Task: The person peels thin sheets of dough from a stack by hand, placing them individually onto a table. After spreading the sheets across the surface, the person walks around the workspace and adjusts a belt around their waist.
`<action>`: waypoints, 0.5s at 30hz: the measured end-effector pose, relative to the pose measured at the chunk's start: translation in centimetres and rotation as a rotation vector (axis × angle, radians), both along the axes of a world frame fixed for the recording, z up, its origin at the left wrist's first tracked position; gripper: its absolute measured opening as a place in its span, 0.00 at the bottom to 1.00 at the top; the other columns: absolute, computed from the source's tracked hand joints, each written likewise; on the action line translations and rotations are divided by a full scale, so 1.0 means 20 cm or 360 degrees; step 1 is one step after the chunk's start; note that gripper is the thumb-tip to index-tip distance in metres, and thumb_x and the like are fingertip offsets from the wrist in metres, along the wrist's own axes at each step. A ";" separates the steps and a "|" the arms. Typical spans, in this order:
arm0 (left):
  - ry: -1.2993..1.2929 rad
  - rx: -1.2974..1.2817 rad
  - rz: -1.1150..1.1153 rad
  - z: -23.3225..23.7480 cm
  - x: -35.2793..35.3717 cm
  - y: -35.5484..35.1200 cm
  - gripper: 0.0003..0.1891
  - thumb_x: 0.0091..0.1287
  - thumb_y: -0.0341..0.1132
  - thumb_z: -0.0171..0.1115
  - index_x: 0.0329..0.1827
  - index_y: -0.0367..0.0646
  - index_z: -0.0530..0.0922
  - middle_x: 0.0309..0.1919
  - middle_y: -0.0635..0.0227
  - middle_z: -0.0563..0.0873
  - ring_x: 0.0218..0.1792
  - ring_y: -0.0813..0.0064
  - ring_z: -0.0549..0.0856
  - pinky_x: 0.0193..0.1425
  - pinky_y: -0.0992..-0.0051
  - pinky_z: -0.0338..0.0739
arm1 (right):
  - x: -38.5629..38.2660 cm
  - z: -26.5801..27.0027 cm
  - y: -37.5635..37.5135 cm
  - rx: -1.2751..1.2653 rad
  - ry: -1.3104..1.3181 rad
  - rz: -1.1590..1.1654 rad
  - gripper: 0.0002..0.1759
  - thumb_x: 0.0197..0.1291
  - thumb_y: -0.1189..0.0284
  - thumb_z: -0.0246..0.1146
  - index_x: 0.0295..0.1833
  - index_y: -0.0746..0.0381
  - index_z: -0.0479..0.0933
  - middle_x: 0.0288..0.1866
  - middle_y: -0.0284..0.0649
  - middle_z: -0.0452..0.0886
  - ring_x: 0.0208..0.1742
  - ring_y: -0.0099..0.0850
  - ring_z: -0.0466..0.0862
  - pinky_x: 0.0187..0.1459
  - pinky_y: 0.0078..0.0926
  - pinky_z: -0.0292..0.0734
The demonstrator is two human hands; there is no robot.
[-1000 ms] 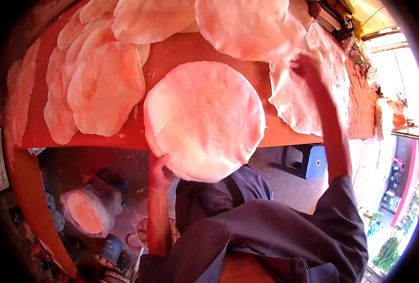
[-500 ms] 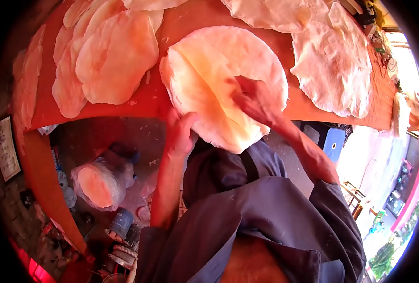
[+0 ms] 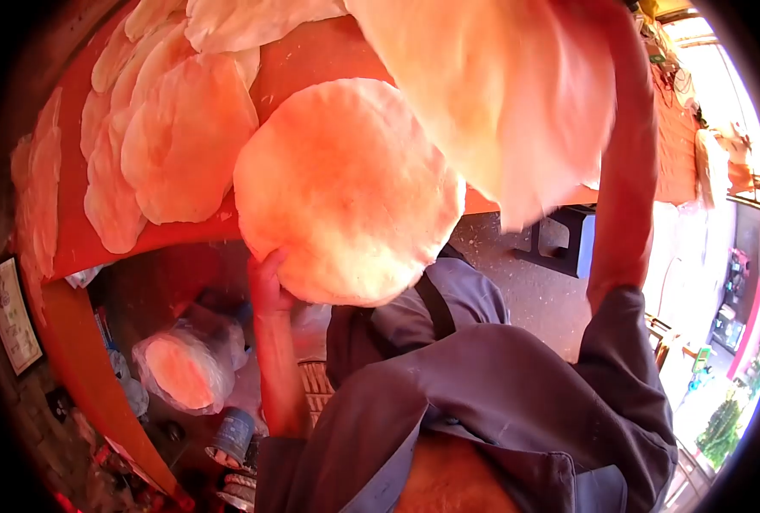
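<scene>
A round, thin flatbread (image 3: 345,188), perhaps the top of a stack, lies on the near edge of the orange-covered table in front of me, overhanging it. My left hand (image 3: 272,280) pinches its lower left rim, thumb on top and fingers underneath. At the upper right, another large flatbread sheet (image 3: 499,94) hangs raised and blurred, partly over the round one. My right hand (image 3: 600,10) is at the top edge of the view by that sheet's upper corner and appears to grip it; its fingers are hardly visible.
Overlapping flatbreads (image 3: 183,137) cover the table's left side, with another (image 3: 251,19) at the back. Below the table are a plastic-wrapped bundle (image 3: 183,372), a tin can (image 3: 234,432) and a blue-grey stool (image 3: 575,244). A framed paper (image 3: 14,316) is at far left.
My right hand has lifted a flatbread sheet off the pile and swung it up and right. My left hand stays on the rim, slightly lower and further left in view.
</scene>
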State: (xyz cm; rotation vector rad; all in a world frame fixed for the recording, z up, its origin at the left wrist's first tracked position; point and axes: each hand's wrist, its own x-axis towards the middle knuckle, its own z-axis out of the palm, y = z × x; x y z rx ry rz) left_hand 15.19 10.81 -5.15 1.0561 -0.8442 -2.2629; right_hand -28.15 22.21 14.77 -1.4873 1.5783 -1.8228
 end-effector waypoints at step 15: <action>0.0311 0.0073 0.0057 0.04 0.04 0.06 0.36 0.64 0.39 0.64 0.74 0.36 0.62 0.70 0.60 0.71 0.70 0.61 0.70 0.75 0.62 0.60 | -0.24 -0.96 0.85 0.0658 -0.1631 -0.1043 0.10 0.64 0.71 0.59 0.47 0.64 0.76 0.34 0.42 0.82 0.36 0.38 0.85 0.37 0.40 0.86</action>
